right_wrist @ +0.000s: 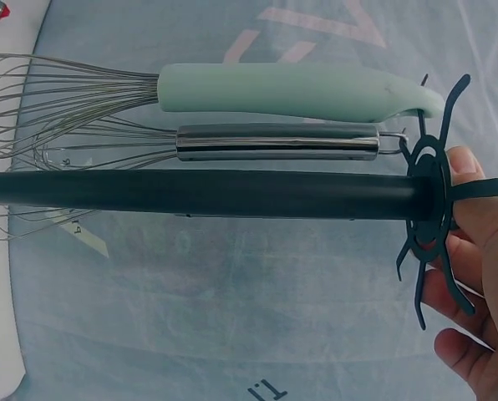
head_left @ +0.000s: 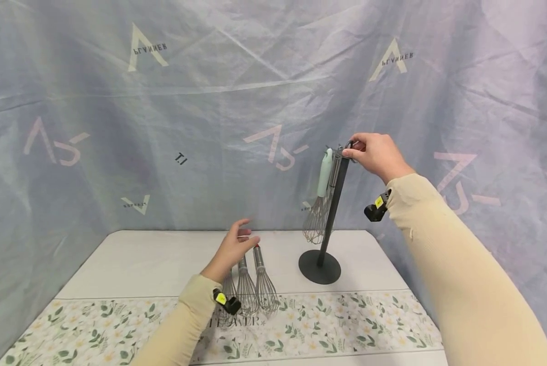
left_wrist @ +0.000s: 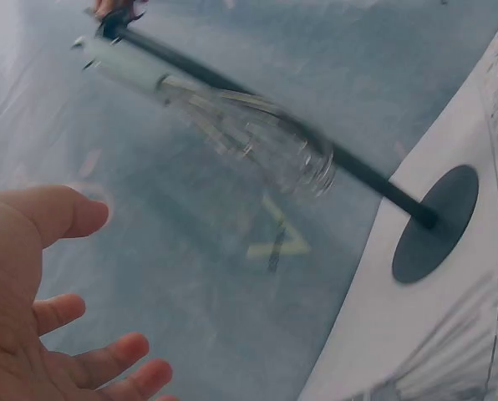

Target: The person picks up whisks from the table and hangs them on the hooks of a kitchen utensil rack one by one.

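At the right, my right hand (head_left: 377, 153) grips the hooked top of a dark utensil stand (head_left: 334, 208), thumb and fingers around its hook ring (right_wrist: 433, 209). From the hooks hang a whisk with a pale green handle (head_left: 325, 175) and a whisk with a shiny metal handle (right_wrist: 278, 144), both wire ends down. My left hand (head_left: 232, 249) is over the handle ends of three metal whisks (head_left: 247, 292) lying side by side on the table. Its fingers are spread and hold nothing in the left wrist view. The forearm partly hides the leftmost whisk.
The stand's round base (head_left: 320, 267) rests on the white table (head_left: 150, 259). A floral strip (head_left: 346, 323) runs across the front of the table, under the whisks' wire ends. Behind the table hangs a grey-blue printed cloth (head_left: 200, 127).
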### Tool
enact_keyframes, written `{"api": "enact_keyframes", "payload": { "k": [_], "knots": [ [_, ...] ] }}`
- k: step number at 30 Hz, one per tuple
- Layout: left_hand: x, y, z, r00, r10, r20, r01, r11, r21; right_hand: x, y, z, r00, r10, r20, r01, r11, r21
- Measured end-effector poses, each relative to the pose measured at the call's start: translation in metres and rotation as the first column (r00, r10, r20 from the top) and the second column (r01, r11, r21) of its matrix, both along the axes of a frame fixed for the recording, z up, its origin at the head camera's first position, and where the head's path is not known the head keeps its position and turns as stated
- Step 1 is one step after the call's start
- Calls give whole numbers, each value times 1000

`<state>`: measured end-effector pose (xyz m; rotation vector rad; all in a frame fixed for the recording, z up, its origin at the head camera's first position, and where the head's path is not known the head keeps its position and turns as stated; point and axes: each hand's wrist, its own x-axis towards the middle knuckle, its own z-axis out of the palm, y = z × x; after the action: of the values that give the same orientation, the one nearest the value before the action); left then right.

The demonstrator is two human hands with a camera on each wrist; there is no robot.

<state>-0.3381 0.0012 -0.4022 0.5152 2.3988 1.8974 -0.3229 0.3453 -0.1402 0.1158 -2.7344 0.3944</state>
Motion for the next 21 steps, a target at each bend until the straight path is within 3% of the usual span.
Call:
{"api": "enact_keyframes", "payload": {
  "k": [9,21],
  "knots": [
    [-1,-50,-35,992,113,63,-115,993,40,-2,3,-4,1000,-6,-19,6,1000,-1],
    [5,-73,-73,973,162,166,-181,978,105,-3,1,-7,999,-33,-44,30,998,-63]
  ]
}}
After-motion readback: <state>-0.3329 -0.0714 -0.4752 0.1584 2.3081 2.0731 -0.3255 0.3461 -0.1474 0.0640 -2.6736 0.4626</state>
